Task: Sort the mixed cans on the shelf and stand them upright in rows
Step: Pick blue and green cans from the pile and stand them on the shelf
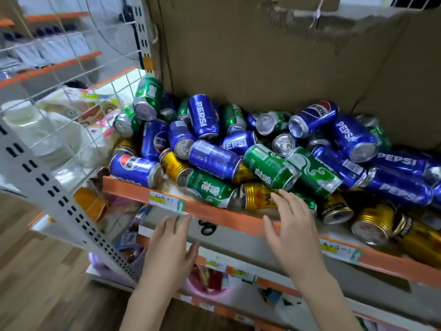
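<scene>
A jumbled heap of cans lies on the shelf (214, 215) with an orange front lip. Blue Pepsi cans (214, 158), green cans (269, 169) and gold cans (259, 195) are mixed, almost all on their sides. My left hand (170, 244) hovers below the shelf lip with fingers straight, holding nothing. My right hand (292, 225) reaches over the lip, fingers spread, its fingertips at a gold can and just below a green can. Neither hand grips a can.
Brown cardboard (262, 56) backs the shelf. A white wire grid (59, 68) and a perforated upright (59, 199) close the left side. Lower shelves (238, 273) with price tags and small goods sit beneath. Wooden floor (35, 283) is at lower left.
</scene>
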Action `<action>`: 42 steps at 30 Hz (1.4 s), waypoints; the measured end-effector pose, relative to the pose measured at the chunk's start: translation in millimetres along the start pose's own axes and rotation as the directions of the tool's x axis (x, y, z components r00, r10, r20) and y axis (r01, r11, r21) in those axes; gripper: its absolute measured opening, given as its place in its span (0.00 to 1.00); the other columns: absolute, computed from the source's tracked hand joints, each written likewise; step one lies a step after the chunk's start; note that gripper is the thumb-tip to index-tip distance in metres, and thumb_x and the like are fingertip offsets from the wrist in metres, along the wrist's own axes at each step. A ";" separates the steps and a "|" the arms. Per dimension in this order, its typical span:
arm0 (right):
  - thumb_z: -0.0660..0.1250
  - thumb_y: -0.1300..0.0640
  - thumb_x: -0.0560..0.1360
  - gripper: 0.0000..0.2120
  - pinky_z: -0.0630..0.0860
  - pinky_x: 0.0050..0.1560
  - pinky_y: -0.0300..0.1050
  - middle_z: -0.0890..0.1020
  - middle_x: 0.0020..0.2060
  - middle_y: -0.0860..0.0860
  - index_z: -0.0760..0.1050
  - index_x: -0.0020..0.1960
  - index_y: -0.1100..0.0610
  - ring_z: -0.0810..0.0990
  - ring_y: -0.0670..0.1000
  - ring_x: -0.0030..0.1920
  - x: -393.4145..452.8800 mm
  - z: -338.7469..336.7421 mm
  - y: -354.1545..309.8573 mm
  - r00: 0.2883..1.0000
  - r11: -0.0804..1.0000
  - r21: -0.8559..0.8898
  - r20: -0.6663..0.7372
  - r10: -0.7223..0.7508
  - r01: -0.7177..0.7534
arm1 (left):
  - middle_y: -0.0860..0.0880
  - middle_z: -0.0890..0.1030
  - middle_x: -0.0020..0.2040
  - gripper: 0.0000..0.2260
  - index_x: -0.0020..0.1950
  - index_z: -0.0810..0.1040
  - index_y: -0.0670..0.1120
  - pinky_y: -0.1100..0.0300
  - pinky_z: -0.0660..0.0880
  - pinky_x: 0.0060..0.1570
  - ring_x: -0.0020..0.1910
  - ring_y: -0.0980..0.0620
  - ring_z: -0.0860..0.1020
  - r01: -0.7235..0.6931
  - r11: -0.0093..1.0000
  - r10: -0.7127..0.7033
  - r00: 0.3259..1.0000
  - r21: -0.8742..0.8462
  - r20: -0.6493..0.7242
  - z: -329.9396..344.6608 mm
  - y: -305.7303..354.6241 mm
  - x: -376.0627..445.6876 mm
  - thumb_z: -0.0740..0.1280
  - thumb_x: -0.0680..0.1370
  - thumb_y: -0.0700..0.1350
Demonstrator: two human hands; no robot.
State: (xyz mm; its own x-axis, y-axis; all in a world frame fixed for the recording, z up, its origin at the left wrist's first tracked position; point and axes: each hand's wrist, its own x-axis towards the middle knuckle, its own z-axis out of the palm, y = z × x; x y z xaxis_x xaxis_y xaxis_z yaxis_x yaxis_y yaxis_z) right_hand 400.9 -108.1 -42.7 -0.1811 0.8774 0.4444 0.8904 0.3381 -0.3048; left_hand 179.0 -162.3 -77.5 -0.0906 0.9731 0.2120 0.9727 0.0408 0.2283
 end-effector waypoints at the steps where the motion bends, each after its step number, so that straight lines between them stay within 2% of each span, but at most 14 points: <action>1: 0.71 0.60 0.70 0.22 0.65 0.65 0.52 0.76 0.60 0.56 0.74 0.63 0.61 0.73 0.57 0.63 7.6 -1.5 1.2 1.000 1.000 0.016 -0.028 0.003 -0.002 | 0.42 0.80 0.52 0.28 0.60 0.76 0.41 0.46 0.77 0.48 0.52 0.39 0.79 -0.023 1.000 0.023 0.999 -0.008 -0.026 -4.0 5.9 11.1 0.79 0.63 0.46; 4: 0.71 0.60 0.70 0.21 0.65 0.65 0.51 0.76 0.60 0.56 0.74 0.63 0.61 0.72 0.57 0.63 28.8 -6.3 4.3 0.996 0.999 0.043 -0.093 0.010 -0.006 | 0.42 0.79 0.55 0.29 0.62 0.75 0.40 0.45 0.75 0.53 0.56 0.38 0.77 -0.111 0.994 0.112 0.988 0.015 -0.108 -20.2 21.3 45.7 0.78 0.65 0.46; 9: 0.71 0.60 0.71 0.22 0.65 0.66 0.52 0.75 0.61 0.57 0.73 0.64 0.61 0.71 0.57 0.64 55.8 -8.3 9.7 0.996 1.000 0.020 -0.086 -0.011 0.013 | 0.38 0.79 0.56 0.28 0.62 0.75 0.38 0.43 0.72 0.58 0.57 0.37 0.77 -0.215 0.974 0.226 0.949 0.074 -0.220 -42.6 43.2 86.4 0.77 0.66 0.47; 11: 0.72 0.59 0.70 0.24 0.65 0.66 0.53 0.75 0.61 0.58 0.72 0.65 0.61 0.71 0.59 0.64 67.3 -8.2 8.6 0.997 1.000 0.003 -0.077 -0.019 0.019 | 0.39 0.79 0.56 0.28 0.63 0.75 0.39 0.44 0.73 0.58 0.57 0.38 0.77 -0.230 0.969 0.244 0.947 0.090 -0.210 -43.2 45.8 94.0 0.76 0.66 0.48; 14: 0.74 0.58 0.68 0.30 0.66 0.65 0.55 0.73 0.64 0.59 0.69 0.67 0.59 0.70 0.60 0.65 79.9 -3.4 3.0 1.000 0.998 -0.061 0.013 -0.017 0.018 | 0.40 0.79 0.57 0.28 0.63 0.75 0.40 0.45 0.74 0.57 0.58 0.39 0.77 -0.234 0.969 0.245 0.956 0.081 -0.159 -35.8 38.9 96.0 0.76 0.66 0.49; 16: 0.73 0.56 0.68 0.34 0.63 0.67 0.55 0.69 0.67 0.58 0.64 0.71 0.56 0.66 0.60 0.68 88.9 -0.9 -4.8 0.996 0.992 -0.126 0.091 0.005 0.006 | 0.40 0.80 0.56 0.28 0.62 0.76 0.40 0.46 0.75 0.55 0.57 0.39 0.77 -0.242 0.966 0.252 0.959 0.092 -0.128 -32.8 28.7 97.4 0.76 0.66 0.49; 19: 0.68 0.49 0.73 0.37 0.55 0.71 0.52 0.58 0.73 0.55 0.52 0.75 0.51 0.56 0.57 0.73 104.5 4.7 -18.5 0.976 0.971 -0.239 0.205 0.068 -0.017 | 0.41 0.80 0.55 0.27 0.61 0.76 0.41 0.47 0.76 0.52 0.56 0.40 0.78 -0.242 0.967 0.251 0.959 0.085 -0.133 -36.6 9.9 106.7 0.76 0.66 0.50; 22: 0.65 0.44 0.73 0.41 0.56 0.70 0.51 0.54 0.74 0.55 0.43 0.75 0.48 0.56 0.56 0.73 118.2 9.7 -25.5 0.956 0.932 -0.358 0.252 0.153 -0.055 | 0.42 0.78 0.57 0.31 0.62 0.74 0.42 0.48 0.76 0.53 0.56 0.40 0.77 -0.249 0.966 0.256 0.958 0.062 -0.132 -45.9 -10.3 122.4 0.78 0.63 0.50; 25: 0.65 0.41 0.73 0.44 0.57 0.69 0.51 0.56 0.74 0.57 0.38 0.75 0.47 0.59 0.57 0.72 127.0 11.9 -26.1 0.941 0.903 -0.423 0.272 0.202 -0.072 | 0.43 0.72 0.66 0.37 0.69 0.67 0.45 0.50 0.70 0.62 0.65 0.42 0.70 -0.322 0.943 0.327 0.944 0.090 -0.048 -59.6 -15.3 139.5 0.74 0.66 0.57; 27: 0.65 0.41 0.72 0.44 0.59 0.68 0.50 0.59 0.73 0.56 0.38 0.75 0.46 0.61 0.56 0.71 129.2 12.2 -25.5 0.939 0.900 -0.430 0.275 0.207 -0.072 | 0.46 0.58 0.75 0.40 0.76 0.54 0.48 0.53 0.57 0.70 0.73 0.45 0.57 -0.393 0.917 0.392 0.920 0.071 0.022 -64.0 -10.0 152.8 0.68 0.71 0.62; 29: 0.65 0.41 0.73 0.43 0.61 0.67 0.48 0.62 0.71 0.53 0.39 0.75 0.46 0.63 0.55 0.69 129.7 13.6 -24.7 0.945 0.903 -0.426 0.266 0.188 -0.059 | 0.48 0.51 0.76 0.43 0.77 0.46 0.50 0.55 0.51 0.71 0.74 0.48 0.50 -0.451 0.888 0.440 0.891 0.094 0.114 -63.4 -1.0 166.7 0.64 0.72 0.65; 35: 0.66 0.45 0.73 0.43 0.61 0.67 0.48 0.63 0.70 0.53 0.40 0.76 0.46 0.63 0.55 0.69 129.4 15.7 -24.1 0.954 0.913 -0.406 0.249 0.164 -0.051 | 0.47 0.59 0.73 0.45 0.77 0.47 0.48 0.54 0.50 0.71 0.72 0.46 0.57 -0.577 0.794 0.532 0.812 0.191 0.240 -46.7 10.8 194.4 0.66 0.70 0.66; 42: 0.65 0.48 0.75 0.40 0.55 0.70 0.48 0.61 0.72 0.52 0.42 0.76 0.47 0.59 0.54 0.72 117.5 9.8 -20.4 0.968 0.925 -0.373 0.192 0.159 -0.078 | 0.51 0.65 0.70 0.43 0.76 0.49 0.50 0.55 0.54 0.70 0.69 0.48 0.63 -0.635 0.757 0.580 0.761 0.154 0.291 -44.7 16.4 208.9 0.64 0.70 0.67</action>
State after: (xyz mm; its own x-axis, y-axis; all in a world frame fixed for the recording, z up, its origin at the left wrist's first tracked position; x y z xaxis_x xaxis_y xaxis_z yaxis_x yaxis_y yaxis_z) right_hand 357.4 -8.5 7.5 -0.1138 0.9689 0.2199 0.9931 0.1171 -0.0023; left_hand 166.4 31.5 13.0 0.5569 0.8304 0.0176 0.8267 -0.5522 -0.1081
